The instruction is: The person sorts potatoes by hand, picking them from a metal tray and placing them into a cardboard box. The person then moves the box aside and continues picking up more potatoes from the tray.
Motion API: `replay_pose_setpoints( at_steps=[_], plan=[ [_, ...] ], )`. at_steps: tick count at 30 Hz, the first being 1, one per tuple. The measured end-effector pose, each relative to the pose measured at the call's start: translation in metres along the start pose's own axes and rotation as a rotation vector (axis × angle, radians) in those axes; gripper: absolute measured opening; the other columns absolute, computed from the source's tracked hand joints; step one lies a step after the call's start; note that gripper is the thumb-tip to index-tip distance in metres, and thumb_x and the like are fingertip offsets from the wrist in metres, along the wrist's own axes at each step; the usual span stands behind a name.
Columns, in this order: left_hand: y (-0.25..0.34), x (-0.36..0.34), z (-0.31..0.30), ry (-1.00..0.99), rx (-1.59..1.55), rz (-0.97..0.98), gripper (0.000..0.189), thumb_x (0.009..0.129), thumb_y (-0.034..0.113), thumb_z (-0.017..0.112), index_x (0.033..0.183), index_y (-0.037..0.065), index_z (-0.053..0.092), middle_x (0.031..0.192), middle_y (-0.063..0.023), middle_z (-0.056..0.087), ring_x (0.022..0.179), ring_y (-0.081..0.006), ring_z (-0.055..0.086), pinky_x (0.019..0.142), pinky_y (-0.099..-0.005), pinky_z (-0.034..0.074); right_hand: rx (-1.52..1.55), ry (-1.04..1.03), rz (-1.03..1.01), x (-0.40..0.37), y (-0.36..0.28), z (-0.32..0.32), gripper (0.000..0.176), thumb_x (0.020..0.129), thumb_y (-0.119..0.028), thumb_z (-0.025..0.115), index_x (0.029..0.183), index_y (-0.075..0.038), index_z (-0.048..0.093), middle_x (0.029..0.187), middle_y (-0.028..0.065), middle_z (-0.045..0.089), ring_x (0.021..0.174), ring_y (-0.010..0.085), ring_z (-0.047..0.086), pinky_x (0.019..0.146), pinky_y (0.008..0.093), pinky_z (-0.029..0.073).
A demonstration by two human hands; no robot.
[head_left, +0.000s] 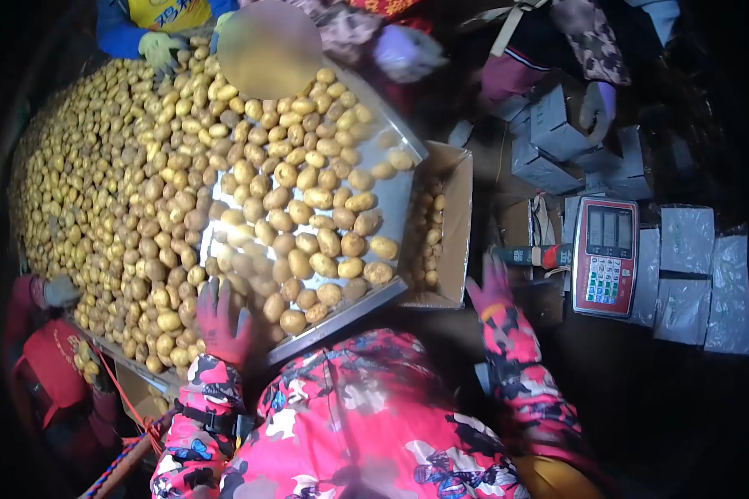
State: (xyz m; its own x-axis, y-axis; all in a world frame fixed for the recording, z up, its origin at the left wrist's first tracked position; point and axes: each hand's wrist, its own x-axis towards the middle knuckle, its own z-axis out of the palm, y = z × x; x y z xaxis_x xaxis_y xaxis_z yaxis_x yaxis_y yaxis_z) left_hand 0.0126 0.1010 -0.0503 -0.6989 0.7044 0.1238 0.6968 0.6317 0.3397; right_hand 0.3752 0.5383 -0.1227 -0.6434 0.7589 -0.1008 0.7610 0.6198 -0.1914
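Observation:
Potatoes (pixel 166 166) cover a large metal sorting table in a thick heap. My left hand (pixel 222 326), in a pink glove with dark fingertips, rests at the heap's near edge, fingers apart and holding nothing. My right hand (pixel 493 291), also gloved, is off to the right of the table with its fingers stretched out, blurred a little. Between the table's chute end and this hand stands an open cardboard box (pixel 452 224) with potatoes (pixel 431 241) inside. The metal rim (pixel 341 320) of the table runs just in front of my body.
A red digital scale (pixel 605 256) stands at the right, with wrapped grey boxes (pixel 685 274) beside it and more boxes (pixel 558 125) behind. Co-workers' gloved hands (pixel 160 51) are at the far side; another person's glove (pixel 61 291) is at the left. A rope-wrapped bar (pixel 125 466) lies lower left.

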Motion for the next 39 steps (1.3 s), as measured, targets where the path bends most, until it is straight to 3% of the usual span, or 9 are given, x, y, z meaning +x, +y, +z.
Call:
replay_pose_setpoints(
  at_steps=[8,10,14,18,22,25,28,31,39],
  plan=[
    [-0.028,-0.061,-0.006,0.038,0.075,-0.188,0.074,0.081,0.024,0.071,0.149,0.008,0.045,0.156,-0.0243,0.036,0.142,-0.0468,0.033,0.117,-0.0567,0.025,0.062,0.043,-0.847,0.069,-0.265,-0.024,0.078,0.074,-0.049,0.074,0.142,-0.017,0.051,0.142,0.0189,0.049,0.135,0.0395,0.041,0.108,0.0539,0.035],
    [-0.031,-0.067,-0.006,0.036,0.088,-0.207,0.075,0.081,0.024,0.071,0.149,0.008,0.045,0.157,-0.0245,0.035,0.142,-0.0468,0.033,0.118,-0.0570,0.024,-0.073,-0.159,-1.078,0.053,-0.290,-0.012,0.074,0.083,-0.058,0.064,0.146,-0.023,0.049,0.156,0.0096,0.042,0.147,0.0349,0.031,0.120,0.0545,0.020],
    [-0.035,-0.075,0.003,0.013,0.126,-0.193,0.076,0.080,0.031,0.073,0.147,0.008,0.045,0.157,-0.0281,0.033,0.144,-0.0493,0.029,0.118,-0.0618,0.020,0.018,-0.224,-0.934,0.086,-0.245,0.008,0.076,0.085,-0.061,0.063,0.149,-0.023,0.047,0.160,0.0122,0.033,0.148,0.0337,0.029,0.120,0.0568,0.019],
    [-0.001,-0.053,-0.014,-0.216,0.192,-0.217,0.086,0.073,0.047,0.078,0.146,0.010,0.048,0.154,-0.0309,0.033,0.144,-0.0552,0.024,0.118,-0.0656,0.015,0.041,0.022,-0.710,0.070,-0.215,-0.026,0.070,0.083,-0.053,0.065,0.143,-0.019,0.053,0.147,0.0151,0.048,0.142,0.0366,0.037,0.115,0.0606,0.026],
    [0.001,-0.034,0.011,-0.348,0.063,-0.176,0.095,0.063,0.057,0.083,0.142,0.012,0.054,0.161,-0.0272,0.024,0.145,-0.0592,0.017,0.117,-0.0709,0.012,0.002,-0.141,-0.971,0.030,-0.202,0.013,0.059,0.077,-0.041,0.071,0.131,-0.022,0.060,0.145,0.0160,0.049,0.138,0.0381,0.042,0.115,0.0609,0.029],
    [0.023,0.005,0.005,-0.307,0.133,0.002,0.097,0.059,0.055,0.086,0.142,0.016,0.054,0.157,-0.0242,0.030,0.146,-0.0568,0.016,0.117,-0.0711,0.011,-0.151,-0.397,-1.001,0.018,-0.215,-0.016,0.079,0.076,-0.053,0.073,0.146,-0.025,0.050,0.161,0.0128,0.032,0.151,0.0369,0.024,0.122,0.0575,0.017],
    [0.037,0.045,0.020,-0.224,0.145,0.344,0.088,0.059,0.056,0.084,0.134,0.016,0.061,0.150,-0.0147,0.043,0.141,-0.0484,0.030,0.117,-0.0677,0.014,-0.262,-0.515,-0.921,0.017,-0.224,-0.023,0.079,0.077,-0.053,0.073,0.147,-0.024,0.049,0.162,0.0130,0.031,0.151,0.0373,0.024,0.122,0.0570,0.017],
    [0.051,0.073,0.024,-0.301,0.086,0.401,0.080,0.068,0.062,0.075,0.133,0.019,0.062,0.148,-0.0132,0.048,0.142,-0.0452,0.032,0.119,-0.0643,0.013,-0.287,-0.552,-0.861,0.016,-0.227,-0.023,0.088,0.079,-0.055,0.072,0.153,-0.021,0.039,0.163,0.0136,0.030,0.151,0.0373,0.025,0.121,0.0555,0.018],
    [-0.004,0.006,0.018,0.000,0.037,0.329,0.051,0.074,0.035,0.072,0.120,0.014,0.068,0.135,-0.0135,0.057,0.133,-0.0437,0.043,0.113,-0.0636,0.028,-0.203,-0.422,-0.931,0.011,-0.216,-0.012,0.085,0.080,-0.056,0.070,0.152,-0.022,0.041,0.164,0.0096,0.028,0.149,0.0350,0.028,0.119,0.0543,0.024]
  ],
)
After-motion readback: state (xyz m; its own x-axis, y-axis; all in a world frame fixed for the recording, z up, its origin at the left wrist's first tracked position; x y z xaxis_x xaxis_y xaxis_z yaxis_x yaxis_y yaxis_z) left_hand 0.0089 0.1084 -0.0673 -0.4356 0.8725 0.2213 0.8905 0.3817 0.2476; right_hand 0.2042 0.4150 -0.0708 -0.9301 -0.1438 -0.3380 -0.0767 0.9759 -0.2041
